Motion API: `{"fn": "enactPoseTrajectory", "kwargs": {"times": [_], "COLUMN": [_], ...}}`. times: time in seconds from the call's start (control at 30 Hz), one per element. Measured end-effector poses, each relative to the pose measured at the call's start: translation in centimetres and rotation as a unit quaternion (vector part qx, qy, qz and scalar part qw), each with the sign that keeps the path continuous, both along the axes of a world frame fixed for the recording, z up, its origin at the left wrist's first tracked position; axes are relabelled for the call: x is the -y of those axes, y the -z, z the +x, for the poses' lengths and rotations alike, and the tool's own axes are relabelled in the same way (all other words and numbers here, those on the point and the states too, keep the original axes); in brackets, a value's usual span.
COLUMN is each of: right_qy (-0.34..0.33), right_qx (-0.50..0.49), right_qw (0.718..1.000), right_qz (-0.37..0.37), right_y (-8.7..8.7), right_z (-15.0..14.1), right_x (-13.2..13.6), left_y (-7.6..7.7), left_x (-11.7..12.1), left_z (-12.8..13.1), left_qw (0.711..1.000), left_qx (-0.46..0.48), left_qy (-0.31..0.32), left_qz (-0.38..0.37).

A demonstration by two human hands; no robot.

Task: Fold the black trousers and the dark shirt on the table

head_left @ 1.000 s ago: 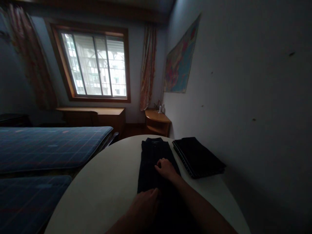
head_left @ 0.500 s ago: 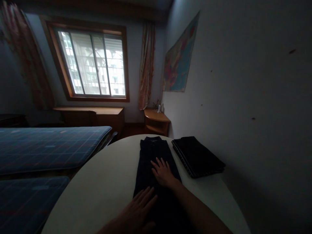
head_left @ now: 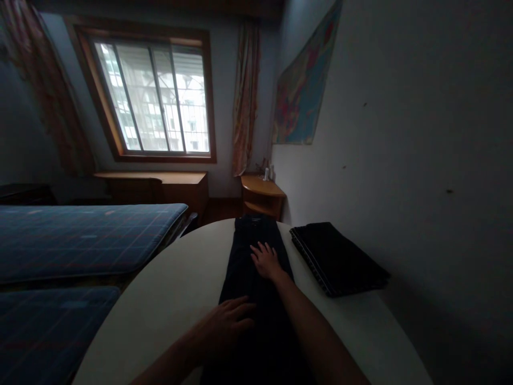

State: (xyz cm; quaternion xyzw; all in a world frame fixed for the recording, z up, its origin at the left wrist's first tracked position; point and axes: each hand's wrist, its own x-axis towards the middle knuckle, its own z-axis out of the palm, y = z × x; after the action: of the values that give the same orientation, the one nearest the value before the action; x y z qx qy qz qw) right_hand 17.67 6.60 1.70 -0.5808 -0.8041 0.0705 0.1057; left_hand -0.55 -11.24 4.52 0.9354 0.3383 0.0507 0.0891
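A dark shirt (head_left: 258, 233) lies lengthwise down the table as a long, narrow strip, its collar end at the far edge. My right hand (head_left: 266, 260) rests flat on its upper part with the fingers spread. Nearer to me, my left hand (head_left: 230, 321) is over the shirt's left side, fingers apart and slightly bent. Neither hand grips the cloth. To the right sits a folded black cloth item (head_left: 334, 259) with pale stitching along its left edge; its kind is too dark to tell.
The round pale table (head_left: 176, 283) carries both items. A bed with a blue checked mattress (head_left: 88, 240) stands to the left. A corner shelf (head_left: 262, 185) and a desk (head_left: 180, 177) are beyond, under the window. A wall (head_left: 401, 133) borders the right side.
The shirt's far end has shifted toward the table's far edge, and its collar looks flatter. My left hand has turned, its fingers now pointing more to the right. My right hand stays spread on the cloth.
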Motion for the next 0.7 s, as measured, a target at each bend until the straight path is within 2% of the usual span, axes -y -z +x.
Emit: {"fn": "enactPoseTrajectory", "kwargs": {"times": [0.17, 0.33, 0.5, 0.7], "right_qy": [-0.034, -0.084, -0.127, -0.133], "right_qx": [-0.005, -0.015, -0.021, -0.063], "right_qw": [0.999, 0.996, 0.990, 0.987], "right_qz": [0.005, -0.008, -0.049, -0.064], "right_y": [-0.1, -0.3, -0.8, -1.4], "right_z": [1.3, 3.2, 4.6, 5.5], "right_x": [2.5, 7.4, 12.3, 15.3], "left_y": [-0.7, -2.2, -3.9, -3.2], "left_x": [2.8, 4.1, 4.1, 3.2], "left_z": [-0.8, -0.3, 0.0, 0.1], "left_qw": [0.996, 0.989, 0.989, 0.978], "left_qx": [0.006, -0.018, -0.075, -0.136], "left_qy": [0.082, 0.107, 0.100, 0.113], "left_qz": [0.041, 0.100, 0.079, 0.108]}}
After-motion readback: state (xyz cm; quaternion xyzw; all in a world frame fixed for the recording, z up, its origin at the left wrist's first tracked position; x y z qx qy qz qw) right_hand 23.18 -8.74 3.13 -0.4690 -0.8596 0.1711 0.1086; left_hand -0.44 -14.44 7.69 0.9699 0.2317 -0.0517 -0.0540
